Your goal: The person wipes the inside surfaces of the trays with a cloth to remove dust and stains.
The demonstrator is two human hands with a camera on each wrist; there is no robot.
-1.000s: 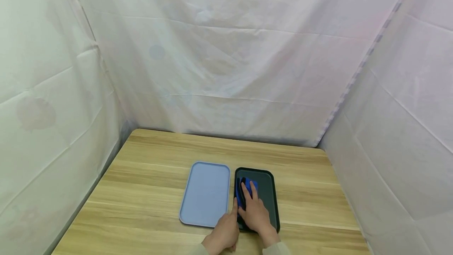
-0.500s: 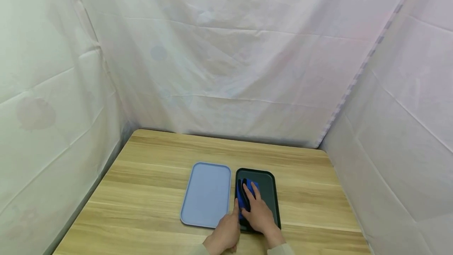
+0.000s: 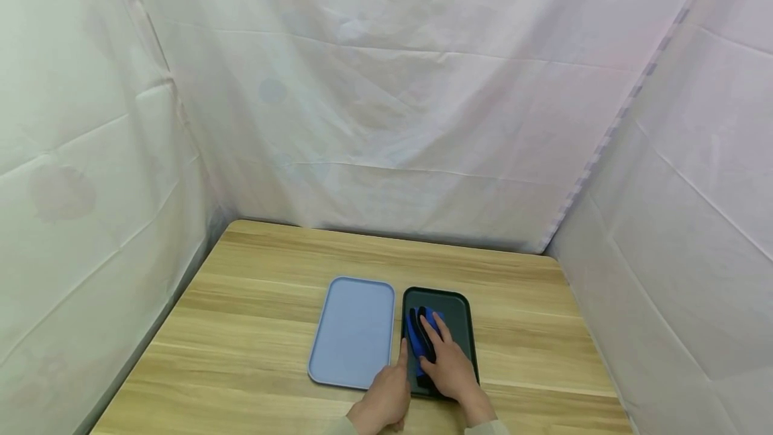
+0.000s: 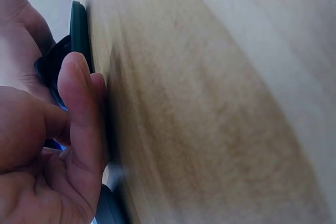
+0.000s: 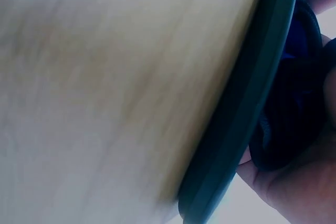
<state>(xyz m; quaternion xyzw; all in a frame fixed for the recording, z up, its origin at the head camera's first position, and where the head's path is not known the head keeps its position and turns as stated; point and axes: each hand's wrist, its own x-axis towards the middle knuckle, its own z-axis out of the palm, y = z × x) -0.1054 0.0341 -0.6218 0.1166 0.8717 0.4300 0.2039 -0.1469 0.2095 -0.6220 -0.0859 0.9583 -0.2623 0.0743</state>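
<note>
In the head view a dark green tray (image 3: 461,314) lies on the table with a blue item with black bands (image 3: 418,344) on its left half, cloth-like and partly hidden. My right hand (image 3: 451,366) holds it from above, thumb at its left and two fingers spread over the top. In the right wrist view its black edging (image 5: 294,129) bulges above the tray's rim. My left hand (image 3: 389,388) stretches its index finger along the tray's left rim, other fingers folded. The left wrist view shows this hand (image 4: 73,145) low against the table.
A light blue tray (image 3: 353,334), with nothing on it, lies just left of the dark one. Wood-grain table (image 3: 260,314) surrounds both trays. Pale cloth curtains (image 3: 374,99) hang at the back and along both sides.
My right hand and the blue item have slid slightly to the right across the dark tray. My left hand keeps its place at the tray's left rim.
</note>
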